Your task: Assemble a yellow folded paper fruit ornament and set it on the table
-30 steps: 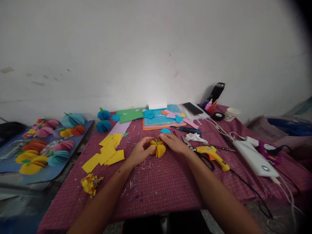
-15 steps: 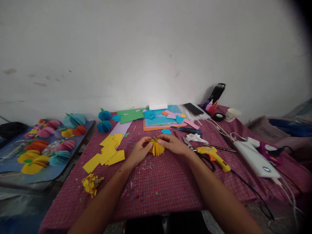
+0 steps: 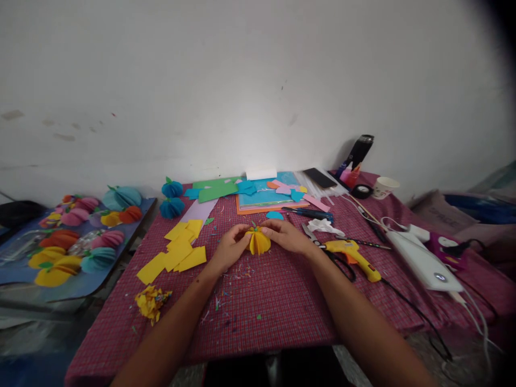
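Head view: 2 hands pinch a small yellow folded-paper ball [image 3: 258, 242] at the middle of the worktop [image 3: 278, 306], the left hand [image 3: 229, 248] gripping its left side, the right hand [image 3: 287, 236] its right and top. It looks feather-light, soft and easily crushed, best held by the outer fins near the glued spine. Just right lie scissors [image 3: 312, 236] and a yellow glue gun [image 3: 352, 255] with trailing cord; yellow paper squares [image 3: 177, 252] sit left, coloured sheets [image 3: 262, 196] behind. Nothing blocks the hands.
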Demonstrator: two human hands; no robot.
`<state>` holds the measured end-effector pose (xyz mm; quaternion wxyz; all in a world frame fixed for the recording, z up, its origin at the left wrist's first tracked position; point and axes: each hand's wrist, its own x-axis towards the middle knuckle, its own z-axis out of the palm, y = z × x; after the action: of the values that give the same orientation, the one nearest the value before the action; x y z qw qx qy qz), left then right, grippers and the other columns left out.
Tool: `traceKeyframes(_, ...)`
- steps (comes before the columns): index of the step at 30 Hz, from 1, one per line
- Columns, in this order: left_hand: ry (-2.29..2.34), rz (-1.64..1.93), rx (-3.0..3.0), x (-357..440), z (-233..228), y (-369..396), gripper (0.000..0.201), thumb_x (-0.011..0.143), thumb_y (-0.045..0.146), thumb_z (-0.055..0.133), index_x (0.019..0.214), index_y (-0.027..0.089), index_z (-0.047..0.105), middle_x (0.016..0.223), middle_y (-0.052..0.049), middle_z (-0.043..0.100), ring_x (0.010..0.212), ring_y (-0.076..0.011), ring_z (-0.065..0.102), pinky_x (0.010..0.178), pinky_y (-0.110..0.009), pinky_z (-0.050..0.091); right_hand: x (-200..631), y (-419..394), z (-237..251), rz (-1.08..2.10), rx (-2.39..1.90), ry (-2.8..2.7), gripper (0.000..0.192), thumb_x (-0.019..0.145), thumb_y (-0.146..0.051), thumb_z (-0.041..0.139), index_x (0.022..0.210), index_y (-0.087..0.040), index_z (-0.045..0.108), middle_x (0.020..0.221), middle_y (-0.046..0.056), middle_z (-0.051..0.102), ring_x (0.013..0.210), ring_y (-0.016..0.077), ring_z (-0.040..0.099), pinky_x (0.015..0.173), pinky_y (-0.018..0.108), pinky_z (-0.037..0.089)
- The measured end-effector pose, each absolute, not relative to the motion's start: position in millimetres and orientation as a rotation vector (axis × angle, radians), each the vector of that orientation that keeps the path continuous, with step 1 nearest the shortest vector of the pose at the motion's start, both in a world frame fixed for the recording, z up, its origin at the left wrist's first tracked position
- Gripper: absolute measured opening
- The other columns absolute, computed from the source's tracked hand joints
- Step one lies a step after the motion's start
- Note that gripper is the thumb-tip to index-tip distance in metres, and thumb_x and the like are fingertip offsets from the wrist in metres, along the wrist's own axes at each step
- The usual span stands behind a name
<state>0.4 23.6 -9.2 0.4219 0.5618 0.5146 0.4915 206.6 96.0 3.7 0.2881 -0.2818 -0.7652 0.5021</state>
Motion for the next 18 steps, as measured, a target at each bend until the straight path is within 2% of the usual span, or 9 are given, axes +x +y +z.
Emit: traceKeyframes(18, 1.320, 1.309, 1.393, -1.7, -14.9, 26.2, 0.032, 0.085, 0.035, 0.065, 0.112, 0.018, 0.064, 0.113, -0.008, 0.069, 0.099, -0.0194, 0.067, 0.091, -0.034, 0.052, 207.3, 95.1, 5.7, 1.252, -0.781, -2.073, 0.036, 0.092, -0.048, 0.054, 0.098, -0.015, 0.067, 0.095, 0.005, 0.069, 0.083, 0.0171, 0.062, 0.075, 0.029, 0.049)
